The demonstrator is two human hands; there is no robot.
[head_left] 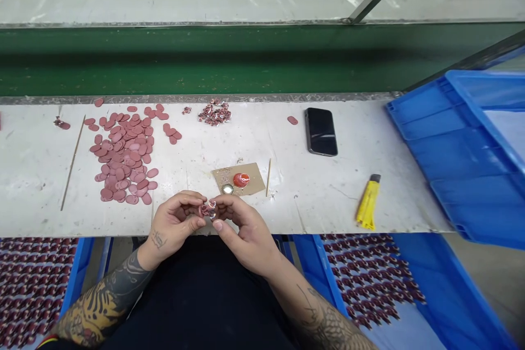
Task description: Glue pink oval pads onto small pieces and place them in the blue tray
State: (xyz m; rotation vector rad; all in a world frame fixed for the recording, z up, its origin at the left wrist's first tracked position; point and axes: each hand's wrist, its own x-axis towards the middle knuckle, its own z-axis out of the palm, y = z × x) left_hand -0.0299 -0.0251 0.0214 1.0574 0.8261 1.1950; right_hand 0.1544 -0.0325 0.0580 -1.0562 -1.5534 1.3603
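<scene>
Between my two hands, just over the bench's near edge, is a small dark-red and shiny silver piece [208, 209]. My left hand [176, 221] pinches its left side with thumb and fingers. From the right, my right hand [246, 229] grips its other side between thumb and forefinger. Its exact kind is too small to make out. Right beyond my fingers lies a brown cardboard piece [256, 179], carrying a red round lump [241, 180], a silver bottle cap [227, 189] and tiny bits. A thin wooden stick [268, 178] rests beside the card.
Many flat pink ovals [127, 153] are heaped left, near a long stick [73, 164]. Small shiny pieces [215, 112] form a pile farther back. A phone [321, 131] and yellow utility knife [368, 202] lie right. Blue crates [435, 147] flank the bench; lower ones hold rows of red pieces [365, 268].
</scene>
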